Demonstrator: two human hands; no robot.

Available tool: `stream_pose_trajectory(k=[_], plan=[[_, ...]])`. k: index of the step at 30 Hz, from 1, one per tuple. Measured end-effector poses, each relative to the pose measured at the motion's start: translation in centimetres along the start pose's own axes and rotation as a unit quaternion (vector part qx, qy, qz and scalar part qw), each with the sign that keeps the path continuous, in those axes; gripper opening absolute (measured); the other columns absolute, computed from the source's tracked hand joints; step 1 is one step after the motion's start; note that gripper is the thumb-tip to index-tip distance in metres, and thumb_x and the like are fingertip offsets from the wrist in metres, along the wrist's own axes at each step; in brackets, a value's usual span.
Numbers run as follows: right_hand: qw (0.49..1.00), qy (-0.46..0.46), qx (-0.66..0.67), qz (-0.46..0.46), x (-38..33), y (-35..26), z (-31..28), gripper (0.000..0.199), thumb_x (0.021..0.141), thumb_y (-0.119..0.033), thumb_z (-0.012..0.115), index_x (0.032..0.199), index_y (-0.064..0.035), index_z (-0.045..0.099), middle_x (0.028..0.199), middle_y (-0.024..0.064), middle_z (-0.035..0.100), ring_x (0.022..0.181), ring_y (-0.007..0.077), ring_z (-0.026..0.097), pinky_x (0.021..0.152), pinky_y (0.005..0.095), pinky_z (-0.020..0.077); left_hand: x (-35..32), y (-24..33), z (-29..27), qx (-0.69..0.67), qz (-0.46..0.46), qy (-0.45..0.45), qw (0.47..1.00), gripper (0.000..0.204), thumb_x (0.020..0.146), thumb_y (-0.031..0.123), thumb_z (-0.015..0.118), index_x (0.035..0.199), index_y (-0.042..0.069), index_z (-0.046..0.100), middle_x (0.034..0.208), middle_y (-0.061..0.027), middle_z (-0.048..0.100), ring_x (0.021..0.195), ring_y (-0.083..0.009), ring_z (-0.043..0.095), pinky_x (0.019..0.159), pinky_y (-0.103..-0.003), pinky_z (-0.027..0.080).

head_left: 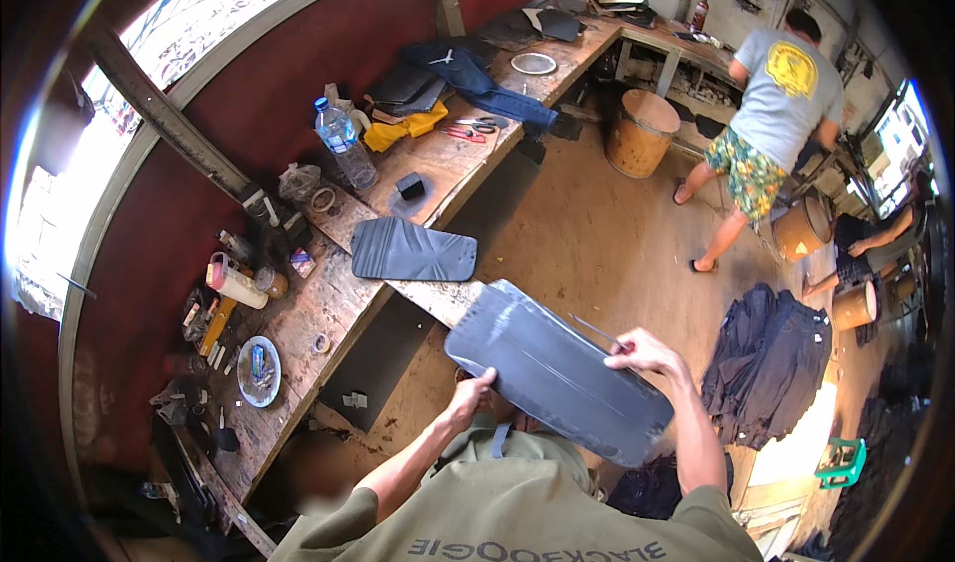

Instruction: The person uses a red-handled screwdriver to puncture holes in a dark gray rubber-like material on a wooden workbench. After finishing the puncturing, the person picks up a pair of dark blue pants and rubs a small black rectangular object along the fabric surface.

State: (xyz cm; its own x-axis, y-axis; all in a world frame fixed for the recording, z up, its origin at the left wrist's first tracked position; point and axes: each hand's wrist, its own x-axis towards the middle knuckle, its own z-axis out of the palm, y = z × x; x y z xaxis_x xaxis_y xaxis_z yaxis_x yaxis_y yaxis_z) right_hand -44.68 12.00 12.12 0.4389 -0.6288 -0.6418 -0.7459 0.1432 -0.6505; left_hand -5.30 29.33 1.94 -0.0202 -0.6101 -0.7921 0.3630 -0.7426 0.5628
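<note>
A smooth grey board (557, 373) with rounded corners is sitting tilted at lower centre, the left hand (470, 395) gripping its near edge, the right hand (642, 351) pinching a thin rod (594, 329) against its far edge.

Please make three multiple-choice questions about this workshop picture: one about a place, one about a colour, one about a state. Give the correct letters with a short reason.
1. Where does the smaller dark panel lie?
A. on the wooden workbench
B. on the floor
C. on a barrel

2. What colour is the cap of the plastic water bottle?
A. red
B. blue
C. white

3. How is the large grey panel held?
A. by both hands
B. by one hand only
C. by no hand

Answers:
1 A, it lies flat on the bench top near its edge.
2 B, the cap is blue.
3 A, the left hand grips its lower edge and the right hand its far edge.
</note>
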Motion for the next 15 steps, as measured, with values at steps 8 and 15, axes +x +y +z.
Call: stream_pose_trajectory(k=[8,15], plan=[[0.986,0.124,0.111,-0.021,-12.0,-0.6,-4.9,0.031,0.089,-0.022,0.094,0.101,-0.0005,0.075,0.076,-0.0037,0.066,0.065,0.0058,0.060,0.059,0.0259,0.0466,-0.5,9.1,4.7,0.256,0.100,-0.131,0.952,0.063,0.105,0.062,0.070,0.125,0.003,0.080,0.104,-0.0002,0.071,0.094,-0.0135,0.058,0.087,-0.032,0.048],[0.878,0.318,0.333,-0.129,-2.7,-11.7,-4.9,0.023,0.095,-0.019,0.088,0.106,-0.0076,0.072,0.079,-0.0076,0.062,0.062,0.0035,0.055,0.055,0.0223,0.0411,5.6,22.2,-4.7,0.235,0.438,0.116,0.860,0.034,0.107,0.035,0.075,0.117,0.003,0.080,0.092,-0.0080,0.080,0.088,-0.0118,0.071,0.082,-0.035,0.058]])
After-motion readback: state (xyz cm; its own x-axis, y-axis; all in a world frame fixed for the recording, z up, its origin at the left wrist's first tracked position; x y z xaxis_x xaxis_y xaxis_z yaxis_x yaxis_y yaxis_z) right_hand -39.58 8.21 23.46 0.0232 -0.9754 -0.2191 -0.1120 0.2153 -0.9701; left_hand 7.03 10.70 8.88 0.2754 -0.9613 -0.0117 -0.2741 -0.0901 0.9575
